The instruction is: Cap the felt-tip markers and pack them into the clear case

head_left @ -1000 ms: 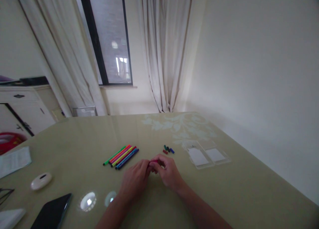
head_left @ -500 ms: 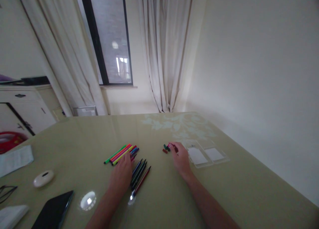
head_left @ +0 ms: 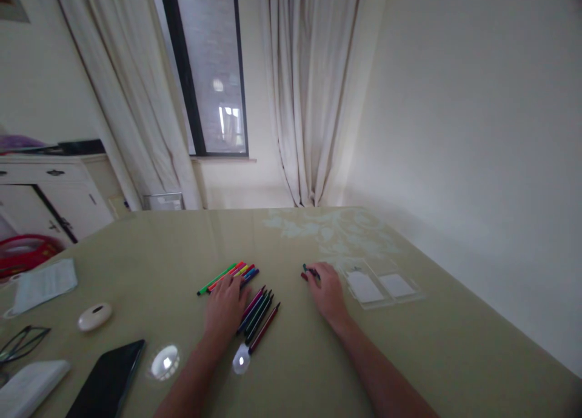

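My left hand (head_left: 225, 303) lies over a bunch of capped felt-tip markers (head_left: 220, 278), its fingers a little apart on the near ones. Just right of it, several uncapped markers (head_left: 257, 314) lie side by side with their tips pointing away from me; a magenta one, dark ones and a brown-red one show. Farther right, my right hand (head_left: 325, 288) rests on the table, thumb and fingers curled round a small heap of marker caps (head_left: 304, 275). Dark green and brown-red caps stick out; the rest are hidden by the fingers.
A clear plastic case (head_left: 388, 303) with white inserts lies right of my right hand. At left are a black phone (head_left: 107, 375), a white oval object (head_left: 94, 316), a face mask (head_left: 45, 285), glasses (head_left: 22, 342) and a white box (head_left: 34, 384). The wall borders the table at right.
A magenta marker now lies with the uncapped ones, and my left hand has shifted onto the capped bunch. The pink cap at my right fingertips is out of sight; that hand sits lower over the caps.
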Tool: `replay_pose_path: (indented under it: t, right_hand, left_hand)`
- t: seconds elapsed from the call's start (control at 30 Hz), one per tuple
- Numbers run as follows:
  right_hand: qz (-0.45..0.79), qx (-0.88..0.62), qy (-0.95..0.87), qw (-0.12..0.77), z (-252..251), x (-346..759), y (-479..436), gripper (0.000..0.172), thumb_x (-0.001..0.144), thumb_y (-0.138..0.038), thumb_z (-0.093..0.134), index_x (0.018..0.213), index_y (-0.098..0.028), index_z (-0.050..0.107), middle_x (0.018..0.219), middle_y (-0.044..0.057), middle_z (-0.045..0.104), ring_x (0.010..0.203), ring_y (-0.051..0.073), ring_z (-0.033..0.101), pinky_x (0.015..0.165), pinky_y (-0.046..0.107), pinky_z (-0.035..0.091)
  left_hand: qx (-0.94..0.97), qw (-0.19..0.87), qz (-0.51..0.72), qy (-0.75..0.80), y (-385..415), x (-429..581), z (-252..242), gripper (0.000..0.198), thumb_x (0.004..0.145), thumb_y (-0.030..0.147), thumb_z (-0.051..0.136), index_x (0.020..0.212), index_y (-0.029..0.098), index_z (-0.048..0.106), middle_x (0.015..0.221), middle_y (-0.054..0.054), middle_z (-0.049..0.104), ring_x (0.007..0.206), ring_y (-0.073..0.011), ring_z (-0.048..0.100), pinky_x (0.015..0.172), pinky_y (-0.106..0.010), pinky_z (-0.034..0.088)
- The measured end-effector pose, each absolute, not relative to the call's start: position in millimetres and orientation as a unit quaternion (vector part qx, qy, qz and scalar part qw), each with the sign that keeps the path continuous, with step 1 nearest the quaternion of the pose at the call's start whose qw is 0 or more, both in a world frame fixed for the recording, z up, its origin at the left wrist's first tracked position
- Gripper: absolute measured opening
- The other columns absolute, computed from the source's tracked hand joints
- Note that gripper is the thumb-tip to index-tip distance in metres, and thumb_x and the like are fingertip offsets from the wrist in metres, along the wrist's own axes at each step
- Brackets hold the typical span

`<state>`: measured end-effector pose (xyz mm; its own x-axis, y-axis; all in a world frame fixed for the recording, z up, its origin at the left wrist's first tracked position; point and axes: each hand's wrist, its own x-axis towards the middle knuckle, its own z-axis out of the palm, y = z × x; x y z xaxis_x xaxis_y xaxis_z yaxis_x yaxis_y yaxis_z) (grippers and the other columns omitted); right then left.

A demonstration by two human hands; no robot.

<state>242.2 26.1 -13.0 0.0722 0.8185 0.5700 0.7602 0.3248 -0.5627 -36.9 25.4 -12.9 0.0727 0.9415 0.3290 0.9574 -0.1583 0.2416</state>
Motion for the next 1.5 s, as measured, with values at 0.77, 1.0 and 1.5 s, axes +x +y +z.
replay_pose_path:
  t: [0.77,1.0,1.5]
  right_hand:
    - [0.181,-0.399,-0.764,0.473,6.6,195.0,-16.1,0.026,0.105,-0.041,0.057,0.101,-0.021,0.073,0.092,0.006,0.075,0.087,0.021,0.068,0.082,0.032,0.051]
    - [0.329,-0.411,-0.702,0.48,13.8,193.2,-18.0,0.021,0.098,-0.04,0.067,0.095,-0.021,0.075,0.081,0.002,0.075,0.073,0.017,0.067,0.066,0.026,0.051]
    - [0.112,-0.544,-0.632,0.541,-8.9,243.9,24.7,0.015,0.092,-0.027,0.06,0.095,-0.022,0.073,0.095,0.009,0.073,0.088,0.024,0.068,0.079,0.036,0.055]
  left_hand:
    - [-0.866,-0.027,-0.31,-0.391,-2.3,2.1,-3.7,0.016,0.107,0.029,0.046,0.105,0.023,0.061,0.096,-0.003,0.072,0.089,-0.021,0.07,0.082,-0.033,0.053]
    - [-0.853,-0.088,-0.166,-0.486,-9.6,3.1,8.4,0.017,0.106,0.031,0.046,0.112,0.024,0.061,0.1,-0.004,0.077,0.084,-0.0218,0.076,0.067,-0.027,0.049]
    - [-0.72,-0.069,-0.139,-0.677,12.1,-22.8,4.1,0.035,0.109,0.04,0.035,0.112,0.019,0.063,0.12,-0.013,0.074,0.107,-0.0277,0.072,0.086,-0.036,0.053]
